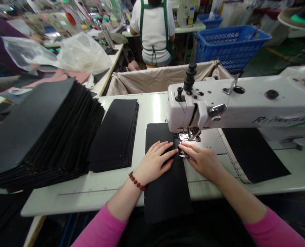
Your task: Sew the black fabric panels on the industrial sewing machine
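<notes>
A long black panel lies under the needle area of a white sewing machine, its near end hanging past the table edge. My left hand rests flat on the panel, fingers spread towards the presser foot. Just right of the panel's edge, my right hand is close to the foot, its fingertips touching the edge. Tucked in that hand is a pair of thread snips, two silver tips pointing left; the rest is hidden by the fingers.
Left of the panel stand a small stack of black panels and a tall one. More black pieces lie right, beneath the machine arm. Behind the table are a beige cloth bin, a blue basket and a seated person.
</notes>
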{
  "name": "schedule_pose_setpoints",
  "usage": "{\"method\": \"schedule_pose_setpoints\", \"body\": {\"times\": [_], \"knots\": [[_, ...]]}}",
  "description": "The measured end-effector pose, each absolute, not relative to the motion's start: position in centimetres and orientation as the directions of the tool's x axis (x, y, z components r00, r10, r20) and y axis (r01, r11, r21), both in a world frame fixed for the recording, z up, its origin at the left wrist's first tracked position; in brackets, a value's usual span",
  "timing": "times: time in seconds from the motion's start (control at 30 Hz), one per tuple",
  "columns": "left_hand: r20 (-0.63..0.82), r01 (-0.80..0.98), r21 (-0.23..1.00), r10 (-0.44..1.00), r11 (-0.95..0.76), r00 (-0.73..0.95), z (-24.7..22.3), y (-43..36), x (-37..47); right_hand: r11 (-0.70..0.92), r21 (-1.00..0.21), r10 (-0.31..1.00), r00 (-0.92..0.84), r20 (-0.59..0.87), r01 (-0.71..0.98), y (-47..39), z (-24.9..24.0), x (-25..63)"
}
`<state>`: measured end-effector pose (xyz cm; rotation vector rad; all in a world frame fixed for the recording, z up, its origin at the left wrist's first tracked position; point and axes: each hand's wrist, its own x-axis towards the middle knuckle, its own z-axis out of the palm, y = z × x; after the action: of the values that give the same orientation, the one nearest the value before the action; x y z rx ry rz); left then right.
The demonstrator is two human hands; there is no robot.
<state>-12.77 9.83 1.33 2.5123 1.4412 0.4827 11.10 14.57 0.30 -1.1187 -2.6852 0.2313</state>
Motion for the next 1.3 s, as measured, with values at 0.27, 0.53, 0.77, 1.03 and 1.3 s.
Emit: {"method": "schedule_pose_setpoints", "body": {"times": [0.27, 0.53, 0.77, 1.03, 1.3], "knots": [[0.171, 0.805, 0.314, 0.864, -0.503, 0.473, 1.31, 9.83, -12.86, 0.692, -0.228, 0.719, -0.683, 0.133, 0.684, 14.52, 0.32, 11.16], [0.17, 0.802, 0.323, 0.864, -0.502, 0.473, 1.2, 9.78, -12.9, 0.692, -0.24, 0.718, -0.682, 0.137, 0.68, 14.53, 0.34, 11.23], [0.17, 0.804, 0.325, 0.867, -0.497, 0.468, 1.09, 9.76, -12.98, 0.688, -0.253, 0.721, -0.68, 0.13, 0.681, 14.49, 0.33, 11.21], [0.172, 0.805, 0.331, 0.871, -0.492, 0.461, 0.73, 9.8, -13.07, 0.686, -0.271, 0.721, -0.68, 0.132, 0.675, 14.53, 0.44, 11.26], [0.178, 0.81, 0.329, 0.875, -0.485, 0.451, 0.7, 9.91, -13.18, 0.693, -0.288, 0.714, -0.684, 0.15, 0.661, 14.61, 0.1, 11.3]]}}
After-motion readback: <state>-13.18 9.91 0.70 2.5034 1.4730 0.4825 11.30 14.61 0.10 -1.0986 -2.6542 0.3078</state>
